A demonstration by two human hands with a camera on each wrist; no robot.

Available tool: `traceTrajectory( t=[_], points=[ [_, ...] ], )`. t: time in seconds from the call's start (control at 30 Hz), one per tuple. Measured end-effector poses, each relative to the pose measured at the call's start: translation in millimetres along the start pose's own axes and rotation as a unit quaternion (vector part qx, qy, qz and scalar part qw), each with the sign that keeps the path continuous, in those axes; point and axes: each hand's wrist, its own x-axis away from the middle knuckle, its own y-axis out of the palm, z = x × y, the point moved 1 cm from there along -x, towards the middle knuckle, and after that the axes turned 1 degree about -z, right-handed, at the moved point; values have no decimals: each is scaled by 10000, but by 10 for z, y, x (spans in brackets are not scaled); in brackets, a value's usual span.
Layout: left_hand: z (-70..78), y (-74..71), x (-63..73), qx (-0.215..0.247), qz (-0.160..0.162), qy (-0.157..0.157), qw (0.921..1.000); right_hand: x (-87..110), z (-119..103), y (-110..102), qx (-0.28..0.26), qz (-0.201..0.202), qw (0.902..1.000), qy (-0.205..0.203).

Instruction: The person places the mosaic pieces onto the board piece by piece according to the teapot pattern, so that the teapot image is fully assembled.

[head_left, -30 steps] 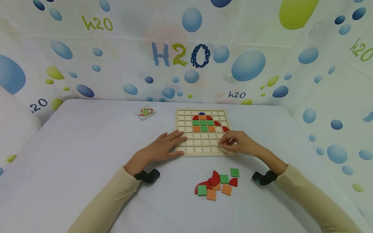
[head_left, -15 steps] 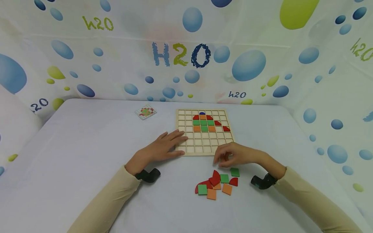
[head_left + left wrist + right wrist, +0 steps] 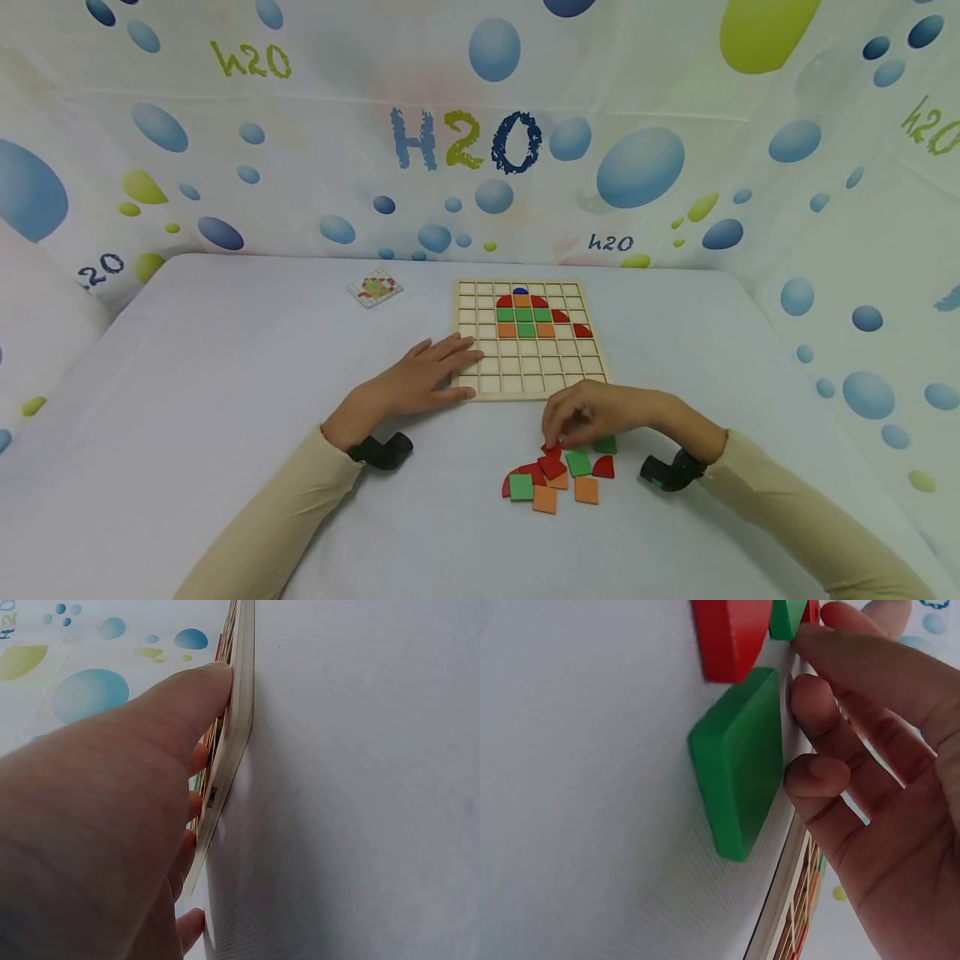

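Observation:
A wooden grid board point(image 3: 517, 397) lies mid-table, with red, green, orange and blue tiles in its upper cells. My left hand point(image 3: 420, 379) rests flat on the board's left edge, fingers spread; in the left wrist view the thumb point(image 3: 202, 694) lies along the frame. Below the board's front edge, my right hand point(image 3: 600, 412) pinches a red quarter-circle tile point(image 3: 551, 451) at the top of a loose pile. The fingers hide part of that tile. In the right wrist view, a green square tile point(image 3: 746, 765) lies close beside the curled lower fingers.
Around the pinched tile lie a green square point(image 3: 578, 463), an orange square point(image 3: 587, 490), a red quarter-circle point(image 3: 603, 467) and several overlapping tiles. A small pattern card point(image 3: 375, 288) lies at the back left. Behind the table hangs a printed curtain point(image 3: 315, 150).
My right hand has come from the board's lower right down to the pile and taken hold of a red tile. Some tiles there shifted slightly. The left hand has stayed put.

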Motion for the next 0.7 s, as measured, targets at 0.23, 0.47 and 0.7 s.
traceTrajectory(
  t=[0.23,0.47,0.7],
  points=[
    [-25,14,-11,-62,12,8,10000,-46,-41,22,272,-9,9996,6],
    [-21,6,-6,-13,2,0,10000,-77,-46,43,366,-65,9990,249],
    [-23,16,-10,-32,18,31,10000,-58,-23,42,391,36,9987,330]
  ],
)
